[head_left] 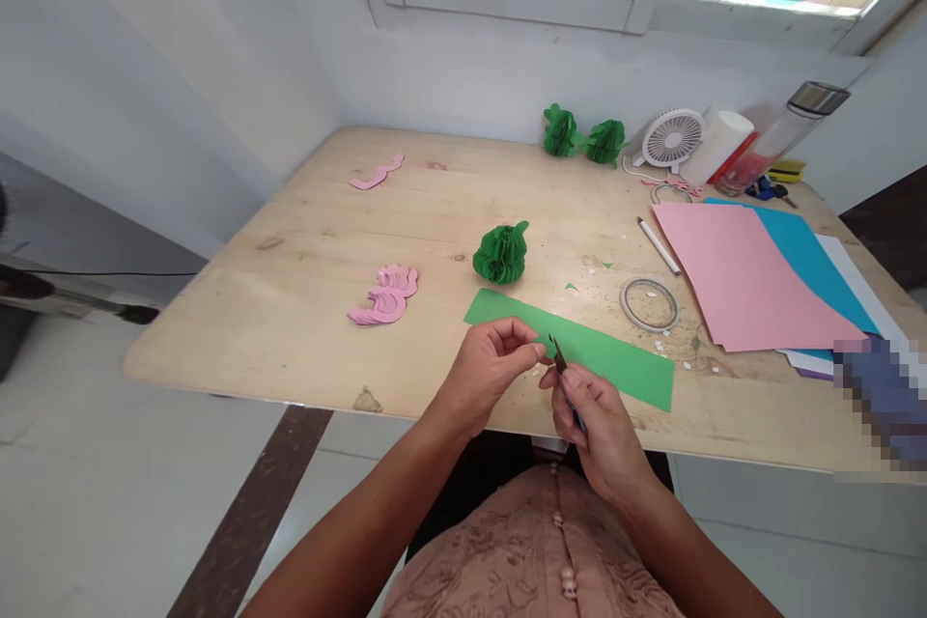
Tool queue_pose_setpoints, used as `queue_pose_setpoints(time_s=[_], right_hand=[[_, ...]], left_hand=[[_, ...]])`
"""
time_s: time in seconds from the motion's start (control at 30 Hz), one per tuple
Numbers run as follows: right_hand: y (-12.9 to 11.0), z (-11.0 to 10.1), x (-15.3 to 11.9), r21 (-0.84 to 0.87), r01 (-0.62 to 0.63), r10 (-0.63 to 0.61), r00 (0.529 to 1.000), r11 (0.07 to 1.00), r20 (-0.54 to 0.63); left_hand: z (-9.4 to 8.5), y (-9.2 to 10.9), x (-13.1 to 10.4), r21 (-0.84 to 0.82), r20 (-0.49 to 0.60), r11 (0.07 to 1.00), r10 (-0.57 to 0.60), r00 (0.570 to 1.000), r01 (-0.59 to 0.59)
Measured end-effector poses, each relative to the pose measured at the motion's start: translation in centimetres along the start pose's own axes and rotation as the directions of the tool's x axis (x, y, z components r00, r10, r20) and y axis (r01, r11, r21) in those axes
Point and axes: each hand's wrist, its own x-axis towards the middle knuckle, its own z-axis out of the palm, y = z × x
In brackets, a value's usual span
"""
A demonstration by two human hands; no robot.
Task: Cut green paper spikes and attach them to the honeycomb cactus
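My right hand [590,410] is closed around a small dark cutting tool [566,379], its tip pointing up and left. Close to that tip, my left hand [498,362] has its thumb and fingertips pressed together; whatever they hold is too small to make out. Both hands are over the front edge of a green paper strip [623,365] lying on the table. Just behind the strip sits a green pleated paper shape [501,254]. Farther left lie a stack of pink wavy paper cutouts [387,297] and a thin pink cutout [378,176].
On the wooden table [290,309], a tape roll [650,305], white pen [659,245] and pink sheets [753,275] lie right. Two green paper shapes [561,130], a small fan [672,138] and a bottle [778,140] stand by the wall. A blurred dark item is far right.
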Motion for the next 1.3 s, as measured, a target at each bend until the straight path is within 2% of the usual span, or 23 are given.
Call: queue_pose_setpoints(time_s=[0.53,1.03,1.3], right_hand=[[-0.1,0.0,0.0,-0.023,-0.029,0.029,1.000,0.999,-0.005],[0.3,-0.1,0.0,-0.057,-0.033,0.032,0.999,0.998,-0.018],[0.4,0.0,0.0,-0.007,-0.027,0.027,0.998,1.000,-0.064]], left_hand=[[-0.3,1.2,0.0,0.057,0.055,0.998,0.014,0.998,-0.017],[-0.7,2.0,0.0,0.123,0.151,0.992,-0.023,0.988,0.004],[-0.8,0.9,0.2,0.048,0.069,0.999,-0.027,0.997,0.023]])
